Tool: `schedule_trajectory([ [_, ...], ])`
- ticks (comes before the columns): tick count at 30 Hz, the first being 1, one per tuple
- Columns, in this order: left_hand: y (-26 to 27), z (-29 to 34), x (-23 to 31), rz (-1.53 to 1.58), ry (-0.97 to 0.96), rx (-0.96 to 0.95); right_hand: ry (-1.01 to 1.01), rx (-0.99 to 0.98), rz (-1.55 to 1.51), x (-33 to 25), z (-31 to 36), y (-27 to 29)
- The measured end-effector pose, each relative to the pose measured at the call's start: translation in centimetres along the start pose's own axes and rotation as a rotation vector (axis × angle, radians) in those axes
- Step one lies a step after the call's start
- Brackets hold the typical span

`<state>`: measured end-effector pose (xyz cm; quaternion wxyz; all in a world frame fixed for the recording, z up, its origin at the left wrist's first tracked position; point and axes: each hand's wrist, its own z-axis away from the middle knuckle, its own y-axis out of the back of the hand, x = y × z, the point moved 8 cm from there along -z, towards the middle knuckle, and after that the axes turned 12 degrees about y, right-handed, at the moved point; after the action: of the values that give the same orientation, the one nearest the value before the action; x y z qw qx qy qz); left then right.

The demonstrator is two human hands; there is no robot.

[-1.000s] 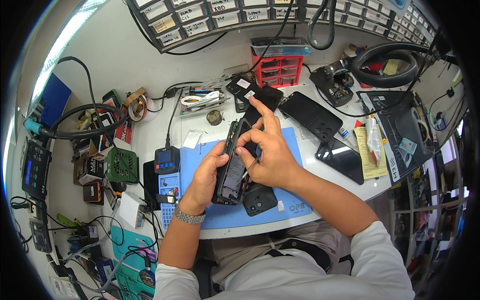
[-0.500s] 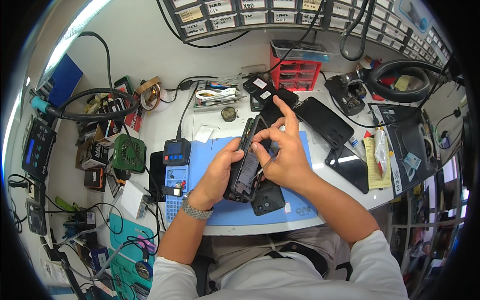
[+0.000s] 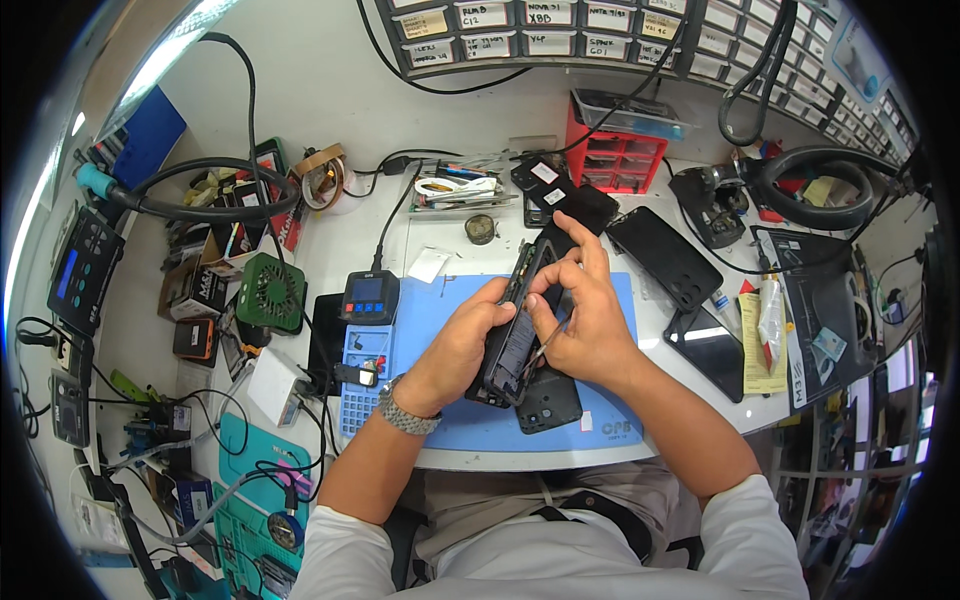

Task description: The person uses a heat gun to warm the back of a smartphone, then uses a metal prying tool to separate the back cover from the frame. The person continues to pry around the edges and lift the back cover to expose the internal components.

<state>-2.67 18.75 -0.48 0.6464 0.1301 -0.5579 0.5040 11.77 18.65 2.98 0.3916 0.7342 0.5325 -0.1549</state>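
Observation:
My left hand [image 3: 462, 350] is closed around the edge of an opened smartphone [image 3: 506, 358], its thumb along the frame and a dark battery showing inside. The phone is tilted above the blue work mat [image 3: 465, 432]. My right hand [image 3: 590, 325] has thumb and fingers pinched together at the phone's right side, one finger raised. A thin metal tool [image 3: 546, 346] sticks out below those fingers toward the phone's inside; its tip is hard to make out. Beneath, a dark phone back cover [image 3: 550, 403] lies on the mat, partly hidden by the phone and right hand.
Right of the mat lie a large black phone panel [image 3: 665, 255] and another dark screen [image 3: 705, 350]. At left stand a small blue-screened device [image 3: 371, 297] and a green fan [image 3: 272, 293]. Behind are a tool tray [image 3: 455, 192] and red drawers [image 3: 615, 155].
The whole view has shifted, so the bench appears slightly farther right. Both hands keep their hold, and the phone's inner face looks a little more turned away.

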Motion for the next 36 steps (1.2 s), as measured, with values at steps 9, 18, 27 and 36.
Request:
schedule_trajectory([
  [9,1.0,-0.5,-0.1,0.132,-0.011,-0.049,-0.029,0.018,0.063,0.9,-0.4,0.9],
  [18,1.7,-0.3,1.7,0.169,-0.128,0.060,0.101,0.133,0.215,0.0,-0.7,2.1],
  [27,1.8,-0.3,1.9,0.218,-0.176,0.032,0.152,0.195,0.228,-0.5,-0.6,2.8],
  [36,2.3,0.1,2.4,0.094,-0.217,0.136,0.145,0.293,0.277,-1.2,-0.7,3.8],
])
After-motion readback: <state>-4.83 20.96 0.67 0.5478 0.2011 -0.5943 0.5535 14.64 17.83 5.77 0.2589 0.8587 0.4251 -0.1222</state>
